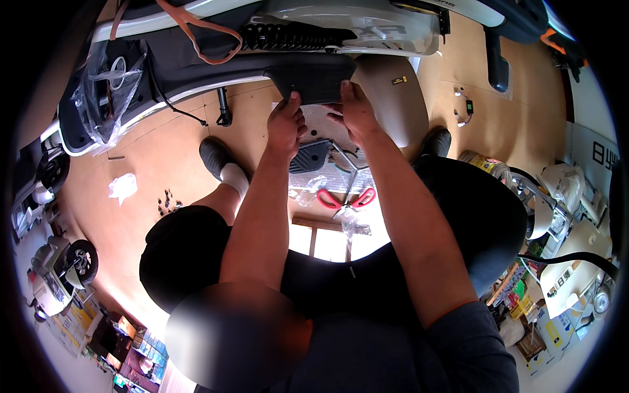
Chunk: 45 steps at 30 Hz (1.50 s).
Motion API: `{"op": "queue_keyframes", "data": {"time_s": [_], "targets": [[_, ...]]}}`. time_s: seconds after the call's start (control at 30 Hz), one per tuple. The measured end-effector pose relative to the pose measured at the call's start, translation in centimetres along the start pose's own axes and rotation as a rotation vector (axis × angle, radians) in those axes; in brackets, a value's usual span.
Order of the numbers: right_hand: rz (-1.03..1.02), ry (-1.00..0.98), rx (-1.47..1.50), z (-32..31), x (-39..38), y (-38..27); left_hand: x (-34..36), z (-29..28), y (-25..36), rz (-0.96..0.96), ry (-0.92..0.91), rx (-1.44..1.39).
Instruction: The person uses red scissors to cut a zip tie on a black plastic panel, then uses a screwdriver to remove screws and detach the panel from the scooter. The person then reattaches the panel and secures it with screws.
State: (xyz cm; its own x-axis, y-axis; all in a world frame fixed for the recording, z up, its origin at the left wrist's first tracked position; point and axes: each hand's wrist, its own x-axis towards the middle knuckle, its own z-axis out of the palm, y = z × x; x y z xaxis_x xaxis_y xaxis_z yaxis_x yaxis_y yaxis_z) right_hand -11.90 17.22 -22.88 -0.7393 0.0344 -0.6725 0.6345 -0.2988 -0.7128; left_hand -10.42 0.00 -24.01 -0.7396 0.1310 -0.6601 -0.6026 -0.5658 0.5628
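In front of me, a black trapezoid panel (312,82) with a faintly ribbed face lies along the lower side of a white and black scooter (216,73). My left hand (286,128) grips its near left edge, thumb on top. My right hand (354,116) holds its near right corner the same way, with the other fingers partly curled. Whether the panel is fixed to the scooter, I cannot tell. Below my hands lie a second black ribbed part (309,157), a metal T-shaped tool (354,173) and scissors with red handles (346,198).
A brown scooter seat (393,98) rests just right of the panel. The scooter's black kickstand (224,108) reaches the floor. Small dark fasteners (168,202) and a white plastic bag (122,187) lie at left. Scooter parts (570,262) crowd the right side.
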Motion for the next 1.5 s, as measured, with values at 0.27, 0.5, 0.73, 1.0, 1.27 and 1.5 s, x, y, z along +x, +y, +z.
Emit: {"op": "queue_keyframes", "data": {"time_s": [0.27,0.5,0.73,1.0,1.27,1.5], "targets": [[0.010,-0.011,0.026,-0.2,-0.1,-0.1,-0.1,0.5,-0.2,0.006,0.052,-0.013],[-0.009,0.070,-0.022,-0.3,-0.5,-0.8,-0.3,0.9,-0.4,-0.003,0.113,-0.043],[-0.037,0.255,-0.082,-4.2,0.6,2.1,-1.4,-0.9,-0.1,0.031,0.169,-0.138],[0.034,0.022,-1.384,-13.2,0.5,11.0,-0.3,-6.5,-3.3,-0.101,0.350,-0.085],[0.220,0.066,-1.512,-15.1,-0.8,13.1,-0.6,-6.4,-4.3,-0.216,0.141,-0.076],[-0.089,0.315,-1.594,-11.3,-1.5,11.5,-1.0,-8.0,-4.8,-0.271,0.000,-0.038]]}}
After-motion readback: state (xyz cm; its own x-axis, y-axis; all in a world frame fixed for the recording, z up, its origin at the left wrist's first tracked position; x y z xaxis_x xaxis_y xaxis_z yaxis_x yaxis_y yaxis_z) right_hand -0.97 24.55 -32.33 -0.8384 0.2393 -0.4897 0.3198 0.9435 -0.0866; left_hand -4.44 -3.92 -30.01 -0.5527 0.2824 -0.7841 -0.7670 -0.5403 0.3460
